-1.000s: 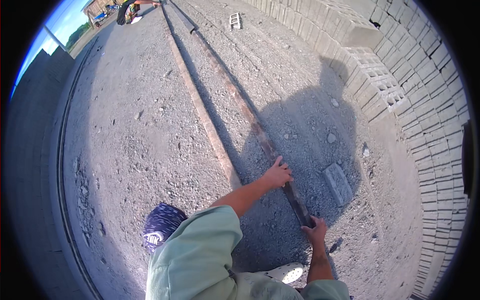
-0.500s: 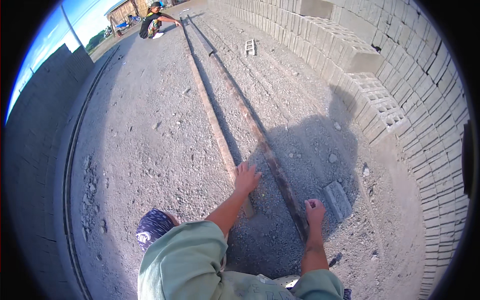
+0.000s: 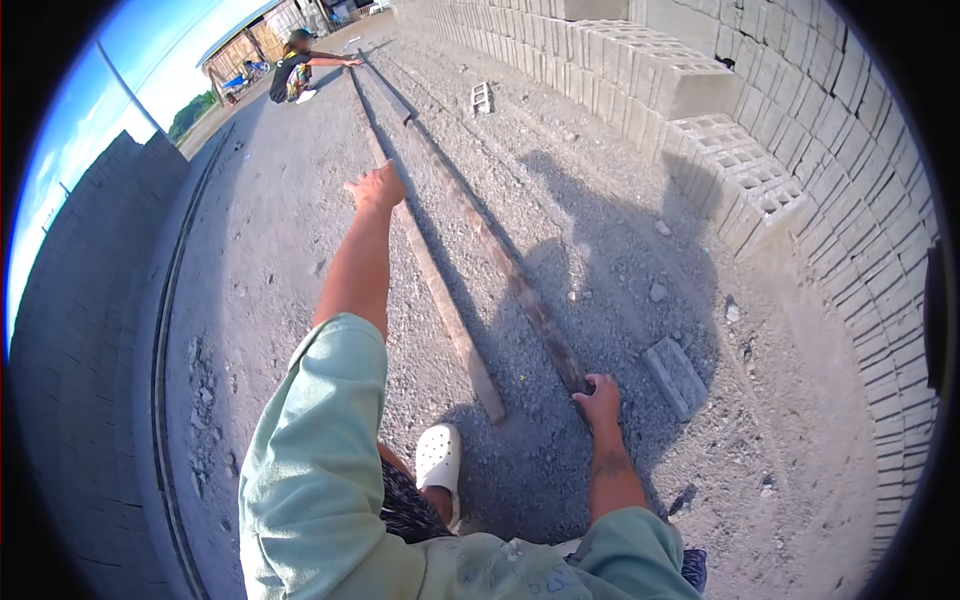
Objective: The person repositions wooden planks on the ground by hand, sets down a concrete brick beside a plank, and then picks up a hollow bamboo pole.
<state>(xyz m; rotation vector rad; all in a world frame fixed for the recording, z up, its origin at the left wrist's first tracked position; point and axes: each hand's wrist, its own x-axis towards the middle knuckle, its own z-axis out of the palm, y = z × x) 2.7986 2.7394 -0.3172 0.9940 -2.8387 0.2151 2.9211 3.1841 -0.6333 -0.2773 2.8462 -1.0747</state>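
Two long poles lie side by side on the gravel, running away from me. My right hand (image 3: 599, 402) is closed on the near end of the right pole (image 3: 530, 297), which is dark and rust-brown. Stretched far forward, my left hand (image 3: 379, 186) is in the air over the left pole (image 3: 440, 290), a paler brown one, with a finger extended and nothing in it. That pole's near end rests free on the ground. At the far ends a person (image 3: 293, 72) squats with an arm reaching to the poles.
A grey block (image 3: 675, 378) lies right of my right hand; another hollow block (image 3: 481, 97) is farther off. Stacked concrete blocks (image 3: 740, 165) line the right side, and a block wall (image 3: 80, 300) stands left. My white clog (image 3: 438, 458) is beside the left pole's end.
My left hand has left the left pole's near end and swung forward and up. My right hand has moved onto the right pole. My white clog has come into view.
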